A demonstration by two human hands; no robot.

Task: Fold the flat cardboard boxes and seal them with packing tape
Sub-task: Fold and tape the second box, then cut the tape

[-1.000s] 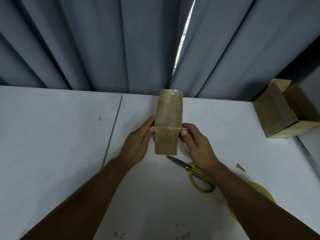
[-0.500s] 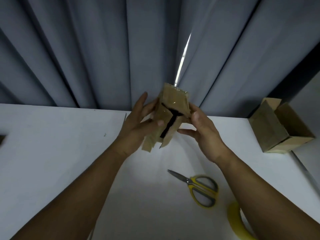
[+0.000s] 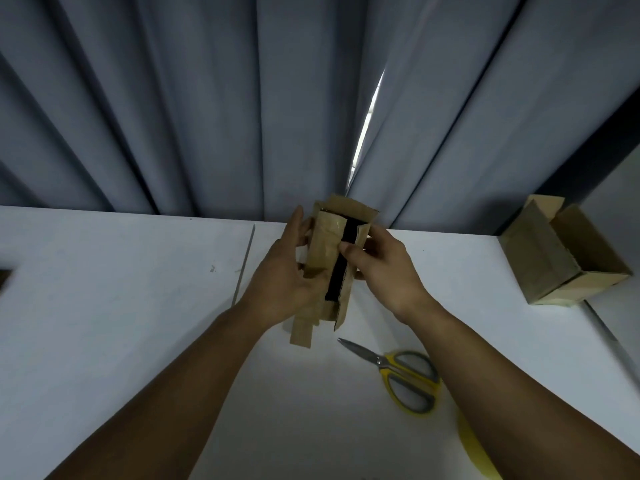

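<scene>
Backdrop is a big grey pleated curtain (image 3: 173, 98) with a bright slit in it, hanging behind a white desk (image 3: 104, 306). Over at the desk's far right corner sits a bigger open brown cardboard carton (image 3: 554, 258), tipped on its side, well apart from the action.

The thing that matters is the small brown cardboard box (image 3: 325, 244), held up off the desk near the middle of the far edge. Its open end faces the camera, with the two long flaps not meeting and a dark gap running down between them. The left hand (image 3: 284, 271) cups the box's left side, fingers (image 3: 298, 220) reaching up along it, and holds it there. The right hand (image 3: 388, 268) pinches the right flap, thumb on the front and the rest curled behind.

Below the box, yellow-handled scissors (image 3: 398, 372) lie flat with the blades pointing toward the middle of the desk. A yellow roll of tape (image 3: 474, 448) is half out of view at the near right edge, partly under the right forearm.

What I'd worry about: those flaps look like they want to spring back, so if they aren't pressed flush first, the tape probably bridges the gap and wrinkles. Letting go with one hand to reach for the roll could let the box twist or drop. That forearm could also nudge the roll off the edge.
</scene>
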